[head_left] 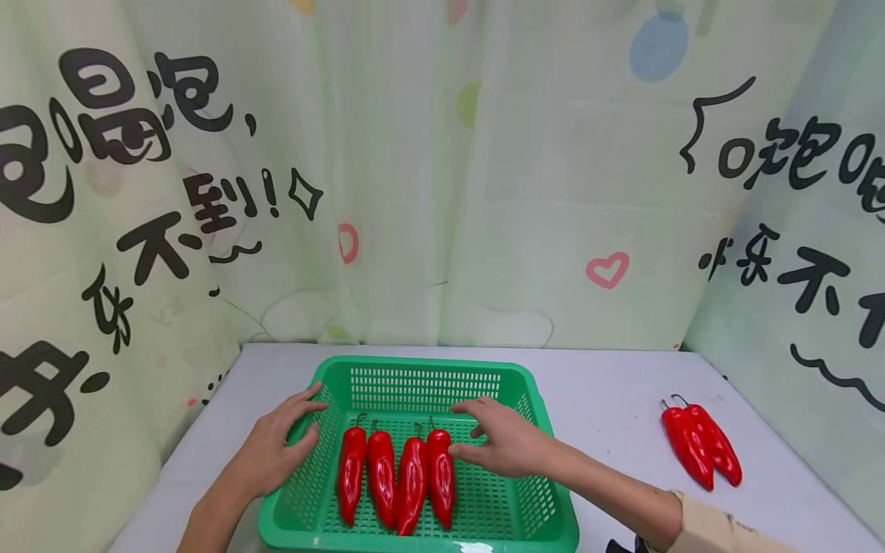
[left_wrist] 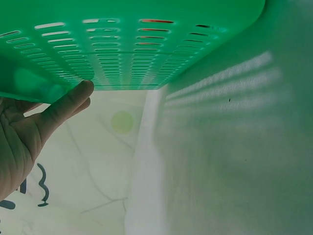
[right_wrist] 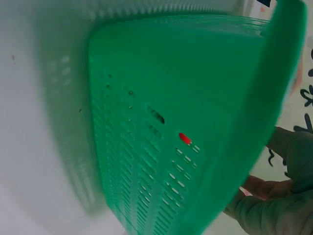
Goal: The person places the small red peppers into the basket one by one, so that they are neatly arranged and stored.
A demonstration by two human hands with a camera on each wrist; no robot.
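A green plastic basket (head_left: 429,362) stands on the table, with several glossy red chili peppers (head_left: 412,476) side by side on its bottom, stems pointing away from me. My left hand (head_left: 273,445) is at the basket's left rim, thumb and fingers spread apart; in the left wrist view its fingers lie beside the slotted wall. Over the basket's right half reaches my right hand (head_left: 508,442), fingers loosely bent, thumb tip close beside the rightmost pepper (head_left: 441,478). Nothing shows between those fingers. In the right wrist view the basket wall (right_wrist: 161,63) partly hides this hand.
Two more red peppers (head_left: 691,445) lie together on the white table (head_left: 615,430), right of the basket. A pale printed curtain (head_left: 525,192) with black lettering encloses the table at the back and both sides. A small black object (head_left: 618,546) shows under the right forearm.
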